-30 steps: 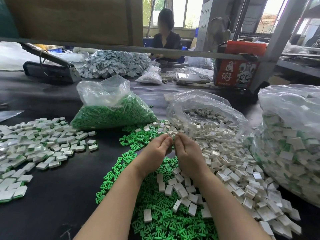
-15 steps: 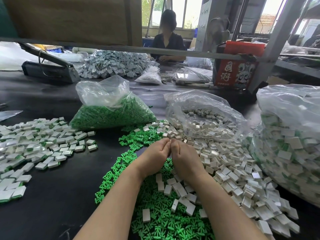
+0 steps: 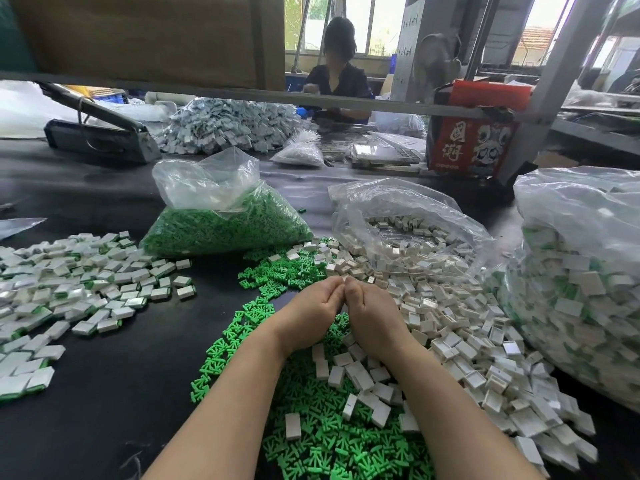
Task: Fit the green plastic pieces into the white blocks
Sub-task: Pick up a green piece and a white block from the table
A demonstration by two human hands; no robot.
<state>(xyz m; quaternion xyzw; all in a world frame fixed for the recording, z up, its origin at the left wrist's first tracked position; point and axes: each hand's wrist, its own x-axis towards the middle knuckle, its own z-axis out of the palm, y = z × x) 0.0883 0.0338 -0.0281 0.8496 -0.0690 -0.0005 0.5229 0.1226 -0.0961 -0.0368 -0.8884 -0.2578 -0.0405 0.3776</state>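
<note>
Big dark surface w/ heaps all over; clear bags at back & right, one of green pieces, one of white blocks, a larger bag of what look like fitted ones; finished-looking pile lies left; loose green pieces & white blocks under the forearms; workshop beyond, another person seated at the far side by windows. Left hand & right hand meet fingertip to fingertip, curled, pinching a small white bit between them; green part hidden. Pieces prob. light, stiff, small & slippery; best pinched by the edges.
</note>
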